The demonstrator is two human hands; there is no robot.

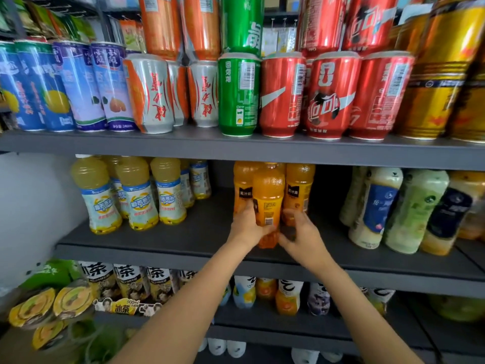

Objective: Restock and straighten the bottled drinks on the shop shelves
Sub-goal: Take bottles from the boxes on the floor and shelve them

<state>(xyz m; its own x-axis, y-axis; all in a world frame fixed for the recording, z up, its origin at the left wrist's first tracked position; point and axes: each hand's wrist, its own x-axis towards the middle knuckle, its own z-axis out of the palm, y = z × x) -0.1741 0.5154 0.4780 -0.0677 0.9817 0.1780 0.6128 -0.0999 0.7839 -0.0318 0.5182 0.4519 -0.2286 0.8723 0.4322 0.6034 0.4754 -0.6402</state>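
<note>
An orange juice bottle (268, 200) stands at the front of the middle shelf (162, 248), its barcode side facing me. My left hand (246, 227) grips its lower part from the left. My right hand (301, 232) curls round it from the right, fingers low on the bottle. Two more orange juice bottles stand behind it, one on the left (242, 185) and one on the right (299, 185). Both hands hide the front bottle's base in part.
Yellow juice bottles (136, 195) fill the shelf's left part, pale and green bottles (409, 208) its right. Cans (283, 95) line the shelf above. Tea bottles (131, 282) and small drinks stand on the shelf below. Bare shelf lies between the yellow and orange groups.
</note>
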